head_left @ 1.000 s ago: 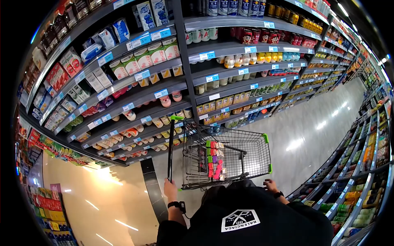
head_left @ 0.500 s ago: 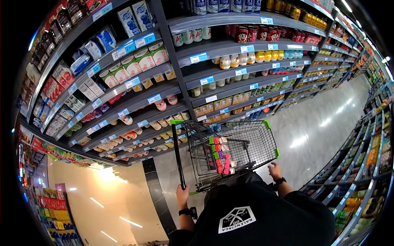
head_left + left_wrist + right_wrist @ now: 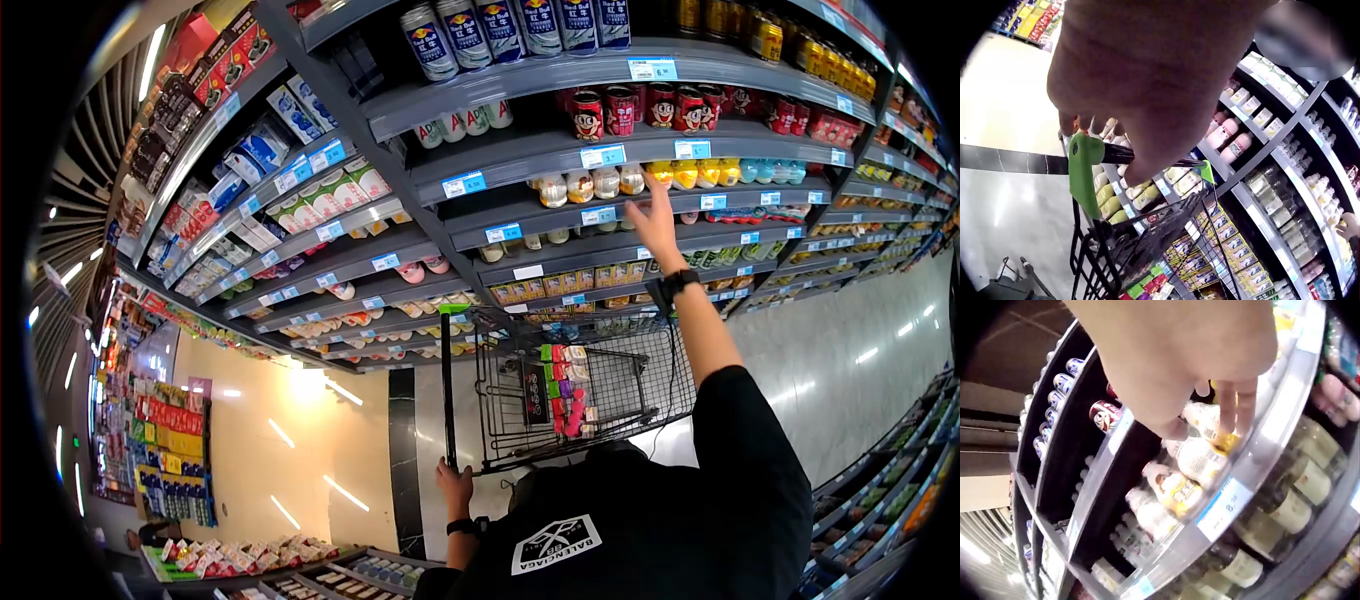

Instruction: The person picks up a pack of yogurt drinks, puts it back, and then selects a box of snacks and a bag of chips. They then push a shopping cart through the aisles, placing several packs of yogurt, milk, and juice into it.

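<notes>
My left hand point(image 3: 455, 485) grips the black handle point(image 3: 448, 390) of a wire shopping cart point(image 3: 655, 375), at the end close to my body. In the left wrist view that hand point(image 3: 1147, 81) covers much of the bar beside the green end cap point(image 3: 1087, 169). My right hand point(image 3: 655, 228) is stretched out to a shelf of small bottles, thumb and fingers apart. It lies where white bottles point(image 3: 606, 182) meet yellow ones point(image 3: 708, 173). In the right wrist view the fingers point(image 3: 1229, 409) overlap a white bottle point(image 3: 1202, 419), with another white bottle point(image 3: 1200, 461) just below.
Colourful packs point(image 3: 570, 392) lie in the cart. Above the bottles stand red cans point(image 3: 588, 115) and tall blue-silver cans point(image 3: 540, 28). Shelf edges with price tags point(image 3: 603, 156) run along the front. Grey floor point(image 3: 850, 330) stretches right, with another shelf row point(image 3: 880, 510) behind.
My right hand has risen from beside my body, over the cart, to the bottle shelf. The left hand stays on the handle. The view has moved nearer the shelves.
</notes>
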`<state>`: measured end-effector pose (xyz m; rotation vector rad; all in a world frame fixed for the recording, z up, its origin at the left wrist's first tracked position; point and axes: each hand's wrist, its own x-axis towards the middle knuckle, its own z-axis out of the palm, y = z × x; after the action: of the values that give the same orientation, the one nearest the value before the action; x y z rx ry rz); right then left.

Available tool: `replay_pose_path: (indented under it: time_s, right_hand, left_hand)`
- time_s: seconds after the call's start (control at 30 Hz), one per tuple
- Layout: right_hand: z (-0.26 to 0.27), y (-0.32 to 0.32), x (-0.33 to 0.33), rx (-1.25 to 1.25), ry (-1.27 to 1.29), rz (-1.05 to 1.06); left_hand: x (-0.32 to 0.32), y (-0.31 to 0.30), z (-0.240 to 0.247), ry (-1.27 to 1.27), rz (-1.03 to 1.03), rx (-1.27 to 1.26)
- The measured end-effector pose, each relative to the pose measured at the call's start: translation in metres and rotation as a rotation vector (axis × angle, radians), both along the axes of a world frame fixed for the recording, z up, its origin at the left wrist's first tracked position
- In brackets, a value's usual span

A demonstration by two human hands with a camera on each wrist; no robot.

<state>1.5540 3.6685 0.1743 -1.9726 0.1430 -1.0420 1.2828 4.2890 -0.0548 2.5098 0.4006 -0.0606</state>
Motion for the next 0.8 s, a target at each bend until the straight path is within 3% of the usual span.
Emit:
replay_pose_path:
  time_s: [0.1, 0.17, 0.2, 0.23, 0.3, 0.37, 0.43, 0.5, 0.57, 0.8]
  right_hand:
    - [0.004, -0.027, 0.052, 0.017, -0.057, 0.081]
    - [-0.012, -0.045, 0.082, 0.063, 0.185, 0.095]
    - [-0.008, -0.046, 0.080, 0.275, 0.261, 0.204]
    - [-0.007, -0.047, 0.082, 0.278, 0.265, 0.217]
    - [-0.007, -0.052, 0.084, 0.070, 0.366, 0.079]
    - [-0.006, -0.050, 0.075, 0.057, 0.336, 0.075]
    - [0.012, -0.041, 0.055, -0.301, 0.277, -0.059]
    - [0.028, -0.028, 0.036, -0.281, 0.289, -0.012]
    - [0.021, -0.030, 0.034, -0.586, 0.198, -0.039]
    - [0.011, -0.032, 0.030, -0.548, 0.082, 0.101]
  left_hand:
    - [-0.007, -0.037, 0.028, -0.039, 0.060, 0.063]
    - [-0.014, -0.052, 0.038, -0.128, 0.018, 0.069]
    - [-0.017, -0.058, 0.042, -0.125, 0.032, 0.073]
    - [-0.018, -0.064, 0.047, -0.147, 0.027, 0.068]
    - [-0.022, -0.065, 0.047, -0.169, 0.029, 0.066]
    - [-0.022, -0.067, 0.045, -0.252, 0.011, 0.056]
    - [-0.018, -0.072, 0.054, -0.252, 0.011, 0.053]
    - [-0.009, -0.079, 0.069, -0.251, 0.001, 0.054]
    - [0.002, -0.089, 0.082, -0.275, -0.023, 0.013]
    - [0.049, -0.128, 0.124, -0.449, -0.256, -0.007]
